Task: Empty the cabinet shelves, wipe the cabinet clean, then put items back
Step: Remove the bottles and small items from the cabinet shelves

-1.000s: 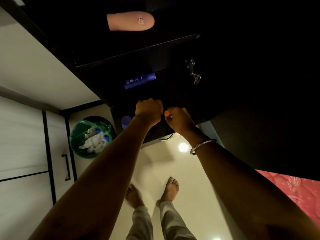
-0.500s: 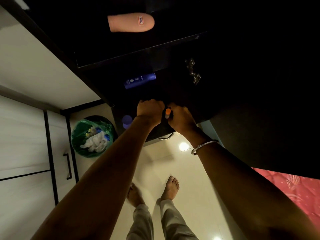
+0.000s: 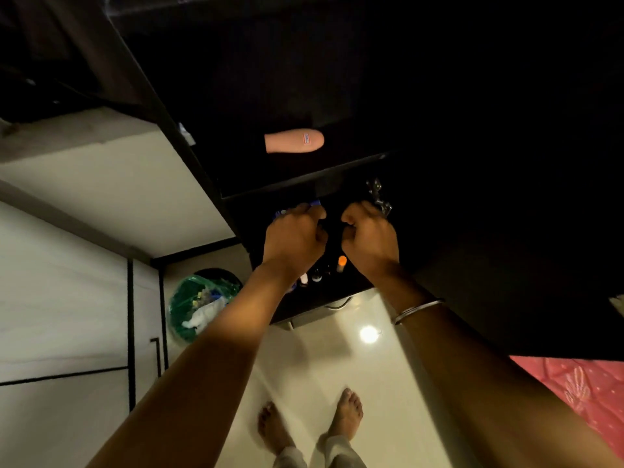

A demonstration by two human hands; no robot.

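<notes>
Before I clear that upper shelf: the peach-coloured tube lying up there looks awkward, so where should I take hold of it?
Probably round the middle of the peach tube, reaching in from the cabinet's open front. It lies on its side, lengthwise across the shelf, its rounded end to the right and its long side toward you, so fingers can wrap its width. Its left end fades into shadow.

Both my arms reach up from the lower frame to centre. My left hand (image 3: 293, 236) and right hand (image 3: 369, 236) are side by side, apart, fingers curled; contents unclear.
</notes>
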